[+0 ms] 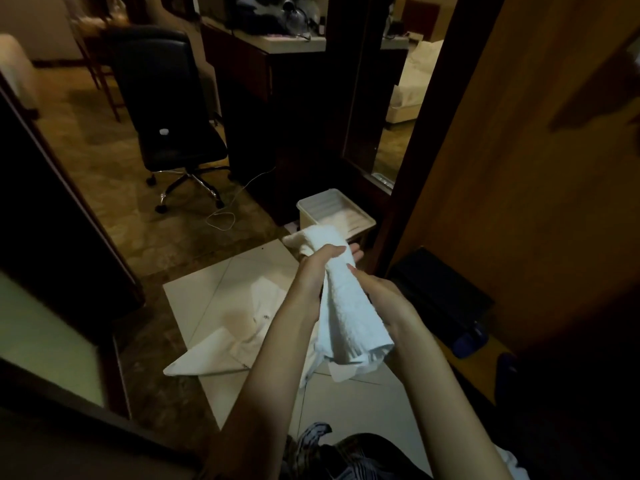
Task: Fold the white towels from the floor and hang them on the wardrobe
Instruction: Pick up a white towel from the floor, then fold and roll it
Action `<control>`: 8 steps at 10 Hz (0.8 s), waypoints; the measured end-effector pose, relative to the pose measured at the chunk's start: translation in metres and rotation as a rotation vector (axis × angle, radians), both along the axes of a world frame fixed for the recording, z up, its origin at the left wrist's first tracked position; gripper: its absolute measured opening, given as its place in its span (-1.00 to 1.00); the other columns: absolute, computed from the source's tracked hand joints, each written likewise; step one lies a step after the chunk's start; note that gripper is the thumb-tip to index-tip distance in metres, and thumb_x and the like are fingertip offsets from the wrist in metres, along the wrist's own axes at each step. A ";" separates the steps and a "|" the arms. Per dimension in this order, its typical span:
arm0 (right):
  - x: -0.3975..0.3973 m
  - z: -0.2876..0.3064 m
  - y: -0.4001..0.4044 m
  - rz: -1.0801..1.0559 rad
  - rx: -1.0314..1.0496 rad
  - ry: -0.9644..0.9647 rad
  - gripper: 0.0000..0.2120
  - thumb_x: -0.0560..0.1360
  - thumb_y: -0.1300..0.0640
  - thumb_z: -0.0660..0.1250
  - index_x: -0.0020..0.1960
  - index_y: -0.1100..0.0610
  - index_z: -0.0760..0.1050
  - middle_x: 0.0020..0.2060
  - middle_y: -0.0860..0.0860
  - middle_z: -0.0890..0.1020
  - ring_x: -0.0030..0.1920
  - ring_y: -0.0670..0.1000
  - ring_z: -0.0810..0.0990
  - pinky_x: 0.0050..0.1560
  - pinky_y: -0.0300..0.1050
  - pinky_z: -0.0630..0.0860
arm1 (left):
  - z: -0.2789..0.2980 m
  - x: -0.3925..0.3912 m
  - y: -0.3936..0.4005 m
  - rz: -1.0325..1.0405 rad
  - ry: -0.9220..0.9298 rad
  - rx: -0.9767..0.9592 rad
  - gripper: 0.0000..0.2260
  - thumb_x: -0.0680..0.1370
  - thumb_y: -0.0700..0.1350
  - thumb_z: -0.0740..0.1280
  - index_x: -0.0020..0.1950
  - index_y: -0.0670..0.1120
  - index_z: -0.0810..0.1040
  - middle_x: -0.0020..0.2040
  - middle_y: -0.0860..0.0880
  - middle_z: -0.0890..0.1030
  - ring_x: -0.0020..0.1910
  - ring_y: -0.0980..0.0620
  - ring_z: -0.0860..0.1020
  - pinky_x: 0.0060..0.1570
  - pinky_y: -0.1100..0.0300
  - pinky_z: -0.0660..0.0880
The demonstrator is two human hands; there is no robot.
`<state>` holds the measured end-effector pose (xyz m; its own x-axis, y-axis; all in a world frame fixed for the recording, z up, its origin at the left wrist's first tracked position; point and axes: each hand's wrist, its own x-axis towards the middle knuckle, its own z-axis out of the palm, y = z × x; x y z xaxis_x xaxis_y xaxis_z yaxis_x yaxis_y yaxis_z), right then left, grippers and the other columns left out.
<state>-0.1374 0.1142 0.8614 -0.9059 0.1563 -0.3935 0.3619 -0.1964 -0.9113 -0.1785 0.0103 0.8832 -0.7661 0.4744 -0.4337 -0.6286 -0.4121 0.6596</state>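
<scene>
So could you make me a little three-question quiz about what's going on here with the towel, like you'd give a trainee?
1. True or false: the white towel is held in both hands.
2. What lies on the floor tiles under the arms? A) another white cloth B) a black chair C) a blue shoe
3. Fill in: the white plastic bin stands beyond the hands, beside a dark wooden ____.

Key
1. True: the left hand grips the towel near its top and the right hand holds it lower down.
2. A: the white cloth lies spread there.
3. Cabinet.
</scene>
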 end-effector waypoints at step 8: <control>0.027 0.047 0.015 -0.041 0.340 0.466 -0.75 0.44 0.40 0.38 0.10 0.23 0.55 -0.10 0.09 0.68 -0.10 0.00 0.68 -0.16 -0.21 0.60 | -0.028 -0.003 -0.028 -0.477 0.141 -0.592 -0.23 0.58 0.33 -0.13 -0.18 -0.24 0.62 -0.35 -0.15 0.65 -0.41 -0.02 0.63 -0.32 0.20 0.52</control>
